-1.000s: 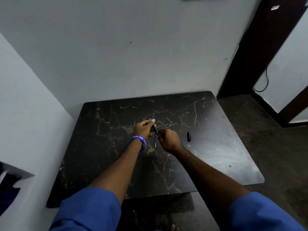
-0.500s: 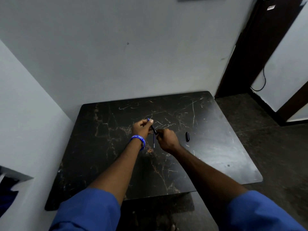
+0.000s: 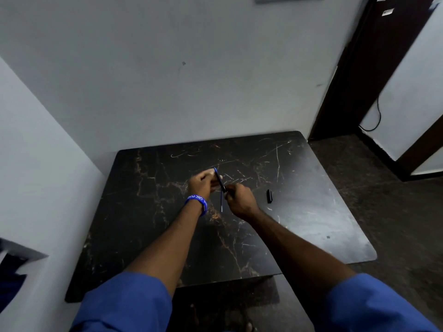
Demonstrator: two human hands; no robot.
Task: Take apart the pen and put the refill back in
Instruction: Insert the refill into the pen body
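My left hand (image 3: 202, 184), which wears a blue wristband, pinches the upper part of a dark pen barrel (image 3: 220, 181) with a blue top end. The barrel slants down to the right over the middle of the black marble table (image 3: 311, 212). My right hand (image 3: 241, 200) is closed on the barrel's lower end. A thin blue refill (image 3: 221, 202) shows between the two hands, pointing toward me. I cannot tell whether it lies on the table or hangs from my fingers. A small black pen cap (image 3: 269, 196) lies on the table to the right of my right hand.
The table stands in a corner, with a grey wall behind it and another on the left. A dark door frame (image 3: 354, 68) and bare floor (image 3: 395, 224) are on the right. A black cable hangs on the far right wall.
Both hands stay closed on the pen over the same spot of the table. Only my view has shifted a little.
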